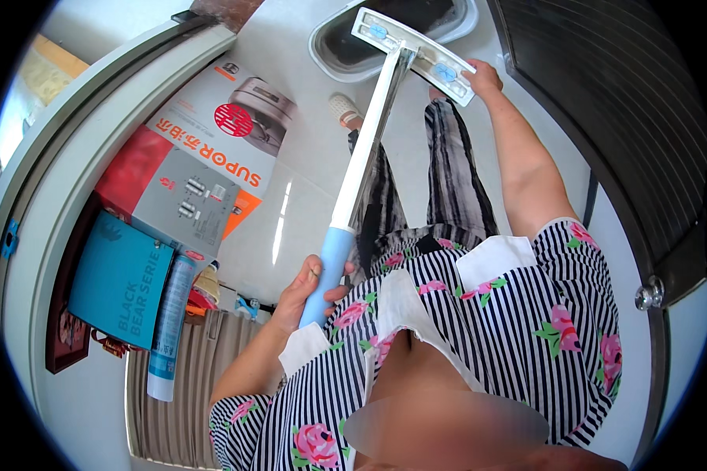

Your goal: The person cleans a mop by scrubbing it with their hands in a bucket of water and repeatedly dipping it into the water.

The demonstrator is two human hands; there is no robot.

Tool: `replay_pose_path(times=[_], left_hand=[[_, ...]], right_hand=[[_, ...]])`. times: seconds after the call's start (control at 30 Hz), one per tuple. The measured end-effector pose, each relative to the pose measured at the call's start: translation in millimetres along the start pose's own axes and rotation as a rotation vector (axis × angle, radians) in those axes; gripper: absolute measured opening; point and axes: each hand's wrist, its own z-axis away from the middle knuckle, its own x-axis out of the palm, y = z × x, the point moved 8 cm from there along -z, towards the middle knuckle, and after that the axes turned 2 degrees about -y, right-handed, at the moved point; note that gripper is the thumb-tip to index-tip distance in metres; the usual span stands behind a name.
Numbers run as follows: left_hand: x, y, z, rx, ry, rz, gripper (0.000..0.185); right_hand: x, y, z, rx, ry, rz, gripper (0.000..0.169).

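Note:
My left hand (309,288) is wrapped around the light blue grip (329,268) at the lower end of a flat mop's white pole (368,141). At the other end, my right hand (483,79) holds the right corner of the mop's white rectangular head (427,50). Two light blue clips sit in the face of the head turned up to me, and no cloth is visible on that face. Just beyond the mop head stands a pale plastic basin (324,59) with dark liquid in it. The head overlaps the basin's near side.
On my left are a SUPOR appliance carton (224,118), a grey and red box (179,188), a blue box (118,277) and a blue cylinder (171,329). A door frame (41,282) runs behind them. A dark ribbed door panel (618,88) with a round knob (649,293) stands on my right.

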Motion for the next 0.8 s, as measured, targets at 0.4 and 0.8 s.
replay_pose_path(times=[0.4, 0.8], left_hand=[[-6.8, -3.1, -19.9, 0.016, 0.023, 0.187, 0.007], [-12.8, -19.3, -22.3, 0.032, -0.046, 0.405, 0.008]], right_hand=[[12.2, -49.9, -13.1, -0.214, -0.026, -0.078, 0.035], [-28.0, -54.1, -7.5, -0.178, 0.165, -0.061, 0.03]])
